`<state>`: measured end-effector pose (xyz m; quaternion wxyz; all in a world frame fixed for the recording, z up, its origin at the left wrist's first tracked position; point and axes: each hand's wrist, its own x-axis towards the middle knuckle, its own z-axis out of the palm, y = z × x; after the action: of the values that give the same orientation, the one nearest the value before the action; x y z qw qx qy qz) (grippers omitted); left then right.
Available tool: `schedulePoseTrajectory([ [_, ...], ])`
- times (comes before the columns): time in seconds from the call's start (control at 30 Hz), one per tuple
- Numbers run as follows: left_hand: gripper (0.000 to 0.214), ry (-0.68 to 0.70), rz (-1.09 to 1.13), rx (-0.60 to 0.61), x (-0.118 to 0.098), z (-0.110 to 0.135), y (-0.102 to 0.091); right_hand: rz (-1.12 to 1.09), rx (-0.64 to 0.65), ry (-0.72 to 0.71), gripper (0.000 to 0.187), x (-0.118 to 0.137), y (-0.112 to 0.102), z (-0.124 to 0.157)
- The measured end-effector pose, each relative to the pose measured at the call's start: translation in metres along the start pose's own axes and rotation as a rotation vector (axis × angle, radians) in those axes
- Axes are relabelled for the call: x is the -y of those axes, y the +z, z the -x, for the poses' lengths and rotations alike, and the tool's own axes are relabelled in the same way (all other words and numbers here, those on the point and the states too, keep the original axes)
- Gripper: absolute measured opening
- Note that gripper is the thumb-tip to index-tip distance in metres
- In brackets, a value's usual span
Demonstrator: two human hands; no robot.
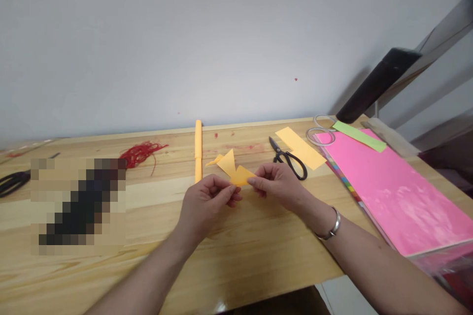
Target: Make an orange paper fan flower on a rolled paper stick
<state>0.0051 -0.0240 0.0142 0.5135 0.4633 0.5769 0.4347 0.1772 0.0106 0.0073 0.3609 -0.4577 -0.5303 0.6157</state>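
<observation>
Between my two hands is a small piece of folded orange paper (242, 175), with pointed flaps standing up. The fingers of my left hand (210, 198) pinch its lower left edge. My right hand (276, 183), with a silver bracelet on the wrist, pinches its right end. Just beyond the paper lies a small orange scrap (213, 161), partly hidden by a flap. Black-handled scissors (290, 158) rest on the table past my right hand, beside flat orange paper strips (301, 147). A rolled orange paper tube (198, 145) lies beyond my left hand.
On the right, a stack of pink paper (399, 187) carries a green strip (360, 136) and tape rolls (320, 135). A black cylindrical object (377, 86) leans at the back right. Red string (142, 153) and more scissors (16, 182) lie left, near a pixelated dark object (79, 206).
</observation>
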Motion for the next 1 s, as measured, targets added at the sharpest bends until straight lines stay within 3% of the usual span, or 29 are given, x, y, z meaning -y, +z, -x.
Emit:
schedulePoseTrajectory([
  [0.2, 0.014, -0.001, 0.091, 0.032, 0.0021, -0.0007, -0.0002, 0.002, 0.002, -0.008, 0.03, -0.0007, -0.0001, 0.0002],
  [0.43, 0.031, 0.031, 0.13, 0.059, 0.0043, -0.0012, -0.0016, 0.018, -0.01, -0.013, 0.03, -0.0013, -0.0006, -0.0002],
  [0.73, 0.031, 0.019, 0.216, 0.089, 0.0054, 0.0004, -0.0037, 0.024, -0.028, -0.011, 0.027, -0.0038, -0.0023, -0.0016],
  [0.87, 0.041, -0.031, 0.301, 0.176, 0.006, 0.0006, -0.0039, -0.02, 0.011, 0.03, 0.03, 0.0, -0.0009, -0.0003],
  [1.0, 0.042, -0.138, 0.239, 0.162, 0.0042, 0.0023, -0.001, -0.005, 0.072, 0.052, 0.033, 0.0019, 0.0017, 0.0018],
])
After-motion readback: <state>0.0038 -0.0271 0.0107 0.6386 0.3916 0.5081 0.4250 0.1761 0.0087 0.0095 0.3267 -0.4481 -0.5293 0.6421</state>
